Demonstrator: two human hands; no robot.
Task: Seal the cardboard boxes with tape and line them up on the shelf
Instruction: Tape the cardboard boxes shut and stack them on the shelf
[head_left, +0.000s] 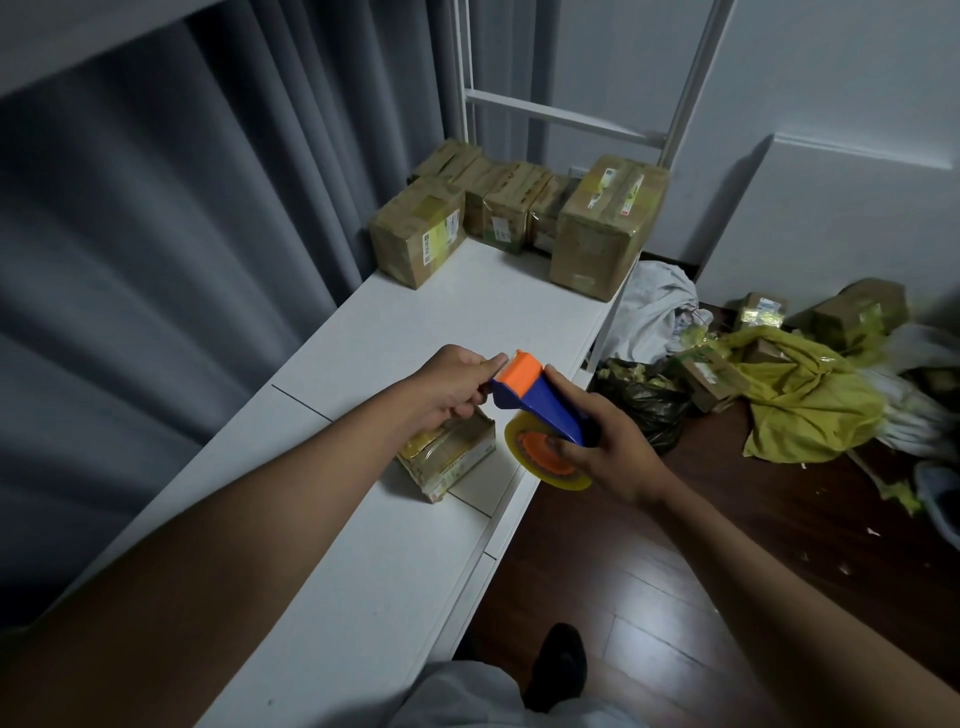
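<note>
- Right hand (608, 447) grips the blue tape dispenser (540, 402) by its handle.
- Left hand (457, 387) pinches at its orange blade end.
- Below them, a small cardboard box (452, 457) lies on the white shelf (395, 332).

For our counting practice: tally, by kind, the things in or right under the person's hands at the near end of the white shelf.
Blue-and-orange plastic tape dispenser: 1
Yellowish roll of clear tape: 1
Small brown cardboard box: 1
Total: 3
</note>
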